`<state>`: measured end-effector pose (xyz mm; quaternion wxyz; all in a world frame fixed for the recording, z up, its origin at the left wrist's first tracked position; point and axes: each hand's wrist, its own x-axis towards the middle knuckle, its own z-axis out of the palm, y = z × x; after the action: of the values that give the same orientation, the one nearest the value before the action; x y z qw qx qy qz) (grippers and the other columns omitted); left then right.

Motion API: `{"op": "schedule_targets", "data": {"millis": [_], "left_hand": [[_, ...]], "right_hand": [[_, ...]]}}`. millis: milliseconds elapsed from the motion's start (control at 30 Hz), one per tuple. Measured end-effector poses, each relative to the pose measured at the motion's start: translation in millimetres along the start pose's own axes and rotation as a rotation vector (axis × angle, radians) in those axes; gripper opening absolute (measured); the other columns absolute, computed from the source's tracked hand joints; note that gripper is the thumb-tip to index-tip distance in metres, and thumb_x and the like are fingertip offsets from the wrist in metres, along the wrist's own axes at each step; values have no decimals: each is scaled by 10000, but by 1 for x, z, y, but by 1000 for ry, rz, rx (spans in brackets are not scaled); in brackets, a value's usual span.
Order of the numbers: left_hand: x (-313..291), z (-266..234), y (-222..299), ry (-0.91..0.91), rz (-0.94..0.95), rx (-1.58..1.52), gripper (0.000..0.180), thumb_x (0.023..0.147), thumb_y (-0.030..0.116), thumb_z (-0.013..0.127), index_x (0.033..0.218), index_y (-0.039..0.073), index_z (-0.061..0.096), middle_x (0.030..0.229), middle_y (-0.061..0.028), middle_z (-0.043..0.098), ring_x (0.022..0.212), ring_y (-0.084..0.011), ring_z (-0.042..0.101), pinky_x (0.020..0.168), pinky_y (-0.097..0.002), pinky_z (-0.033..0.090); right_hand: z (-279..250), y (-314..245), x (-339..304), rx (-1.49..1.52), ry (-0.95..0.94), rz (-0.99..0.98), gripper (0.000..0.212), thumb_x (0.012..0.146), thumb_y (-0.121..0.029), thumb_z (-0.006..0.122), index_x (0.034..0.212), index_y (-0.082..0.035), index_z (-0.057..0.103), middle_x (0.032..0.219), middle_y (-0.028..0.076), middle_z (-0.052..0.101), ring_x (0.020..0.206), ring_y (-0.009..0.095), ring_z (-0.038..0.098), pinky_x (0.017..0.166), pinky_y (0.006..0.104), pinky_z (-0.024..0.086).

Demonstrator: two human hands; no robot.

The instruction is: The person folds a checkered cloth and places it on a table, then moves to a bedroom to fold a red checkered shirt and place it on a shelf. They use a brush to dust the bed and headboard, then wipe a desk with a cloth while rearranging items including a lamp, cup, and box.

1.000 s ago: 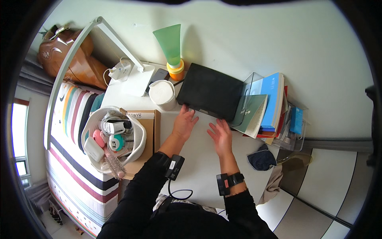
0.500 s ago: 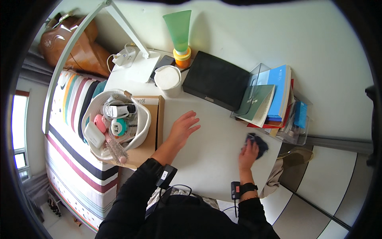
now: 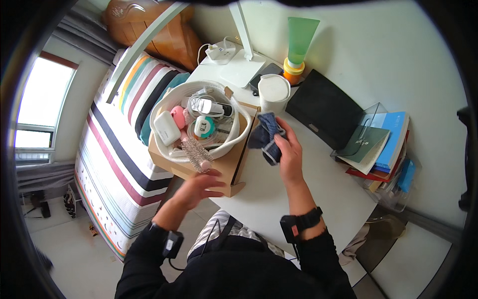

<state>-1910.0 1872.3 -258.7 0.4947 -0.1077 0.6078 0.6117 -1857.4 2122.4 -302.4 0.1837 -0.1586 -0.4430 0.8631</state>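
A crumpled dark blue cloth (image 3: 265,138) is pinched in my right hand (image 3: 291,155), held up over the desk beside the box. My left hand (image 3: 193,190) is just below the round hairbrush (image 3: 195,151), fingers stretched out; whether a fingertip touches the brush's pink end I cannot tell. That brush leans out over the rim of a white woven basket (image 3: 237,145). Inside the basket lie a white case (image 3: 167,127), a pink item (image 3: 178,117), a teal-and-white round gadget (image 3: 204,127) and coiled white cables. Under the basket is a brown cardboard box (image 3: 224,177).
On the white desk (image 3: 318,199) stand a white canister (image 3: 273,94), a green tube with an orange cap (image 3: 297,55), a black box (image 3: 323,109) and a clear organiser with books (image 3: 391,144). A lamp base (image 3: 243,72) is behind the basket. A striped bed (image 3: 119,169) lies left.
My right hand has brought the cloth from the desk's right side leftward, near the basket. My left hand has moved toward me, to the hairbrush. The view has turned left.
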Motion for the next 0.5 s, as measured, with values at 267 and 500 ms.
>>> {"op": "schedule_targets", "data": {"millis": [267,500], "left_hand": [[-21,-69,44,-8,281,-287,490,879,201,470,1301,-10,339,1252,-177,497,1054,-366,574,855,-485,521],[-5,-84,57,156,203,-298,427,840,31,430,1242,-88,352,1145,-223,527,1005,-398,596,876,-498,530]], "right_hand": [[-16,52,-19,-325,189,-46,359,875,-68,473,1218,14,542,1071,78,611,925,147,580,849,261,461],[-51,79,-71,-1444,199,208,423,875,-286,539,1220,-43,558,1260,217,527,1188,362,474,996,365,378]]}}
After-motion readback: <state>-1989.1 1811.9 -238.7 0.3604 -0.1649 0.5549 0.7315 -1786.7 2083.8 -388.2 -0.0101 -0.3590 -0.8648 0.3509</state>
